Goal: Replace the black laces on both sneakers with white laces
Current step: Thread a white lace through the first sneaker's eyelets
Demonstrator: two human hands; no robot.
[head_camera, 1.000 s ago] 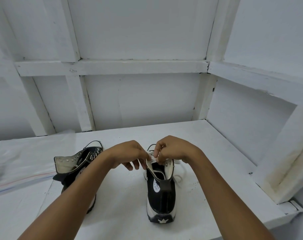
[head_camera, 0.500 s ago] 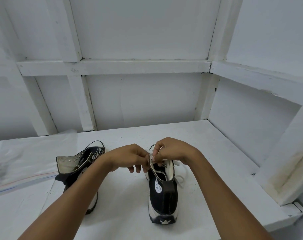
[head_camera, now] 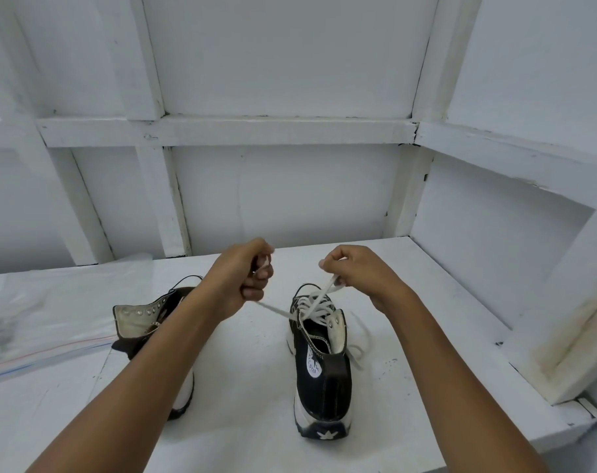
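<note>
Head view: a black sneaker [head_camera: 321, 380] stands on the white table [head_camera: 249, 397], threaded with a white lace [head_camera: 315, 305]. Above it, the left hand [head_camera: 247, 278] has its grip curled round one lace end; the right hand [head_camera: 355, 271] pinches the other. Left of it sits a second sneaker [head_camera: 143, 315], partly behind the left forearm.

A clear plastic zip bag [head_camera: 51, 322] lies at the left of the frame on the white worktop [head_camera: 426, 302], below white framed wall panels [head_camera: 283, 131].
</note>
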